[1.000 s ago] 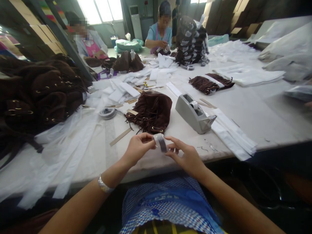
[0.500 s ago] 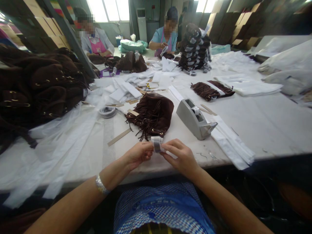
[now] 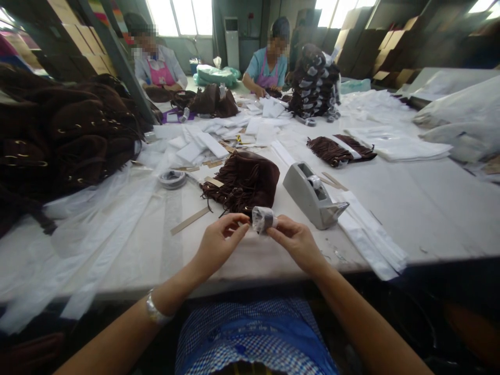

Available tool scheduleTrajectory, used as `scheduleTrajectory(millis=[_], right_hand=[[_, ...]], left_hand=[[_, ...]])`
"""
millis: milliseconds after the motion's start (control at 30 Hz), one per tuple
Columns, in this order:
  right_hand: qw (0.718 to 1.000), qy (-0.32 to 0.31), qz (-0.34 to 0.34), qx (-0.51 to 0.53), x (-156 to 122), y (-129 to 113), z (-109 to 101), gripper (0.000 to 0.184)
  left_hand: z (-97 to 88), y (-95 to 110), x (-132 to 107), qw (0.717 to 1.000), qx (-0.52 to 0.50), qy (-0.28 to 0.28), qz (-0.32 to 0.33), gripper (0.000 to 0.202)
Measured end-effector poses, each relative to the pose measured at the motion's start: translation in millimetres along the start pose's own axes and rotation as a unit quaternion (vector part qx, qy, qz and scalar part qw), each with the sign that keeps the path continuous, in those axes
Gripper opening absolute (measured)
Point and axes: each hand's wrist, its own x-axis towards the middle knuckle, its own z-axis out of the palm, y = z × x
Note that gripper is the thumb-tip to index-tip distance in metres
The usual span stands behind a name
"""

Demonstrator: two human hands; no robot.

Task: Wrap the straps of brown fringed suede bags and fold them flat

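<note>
A small dark roll wrapped in clear plastic (image 3: 262, 220), perhaps a coiled strap, is pinched at its right side by my right hand (image 3: 295, 237). My left hand (image 3: 221, 239) is just left of it, with thumb and fingers apart and nothing visible between them. Directly behind the roll lies a dark brown fringed bag (image 3: 260, 177), a tan strip resting on its fringe. To the right of the bag stands a grey tape dispenser (image 3: 307, 195). A wrapped grey coil (image 3: 172, 179) lies left of the bag.
Long white plastic sleeves lie at left and right (image 3: 371, 234). Brown bags (image 3: 78, 125) are heaped at left. Another fringed bag with a white band (image 3: 340, 150) lies at right, near a tall stack of dark wrapped items (image 3: 314, 83). Two people sit across the table.
The wrapped roll has moved slightly up and right and turned. My left hand has let go and opened beside it, while my right hand keeps hold.
</note>
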Motion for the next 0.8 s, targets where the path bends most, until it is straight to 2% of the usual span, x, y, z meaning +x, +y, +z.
scheduleTrajectory(millis=[33, 100, 267, 433, 667, 800], right_hand=[[1.000, -0.012, 0.019, 0.021, 2.7, 0.8, -1.8, 0.022], [0.996, -0.033, 0.050, 0.060, 7.5, 2.9, -3.9, 0.025], [0.980, -0.056, 0.101, 0.163, 14.4, 8.8, -2.0, 0.034], [0.969, -0.029, 0.129, 0.207, 13.4, 14.8, 3.8, 0.035], [0.980, 0.070, 0.112, 0.152, 11.3, 10.1, 18.3, 0.040], [0.987, 0.067, 0.099, 0.109, 10.2, 9.1, 21.7, 0.044]], left_hand=[[0.3, 0.7, 0.6, 0.997, 0.041, 0.008, 0.057, 0.031], [0.9, 0.7, 4.6, 0.989, 0.081, -0.012, 0.124, 0.031], [0.1, -2.9, 25.2, 0.979, 0.115, -0.037, 0.163, 0.020], [0.5, -4.6, 35.0, 0.958, 0.181, -0.047, 0.216, 0.021], [11.8, -13.3, 29.5, 0.965, 0.186, 0.006, 0.185, 0.022], [17.0, -20.4, 25.0, 0.975, 0.165, 0.042, 0.142, 0.021]])
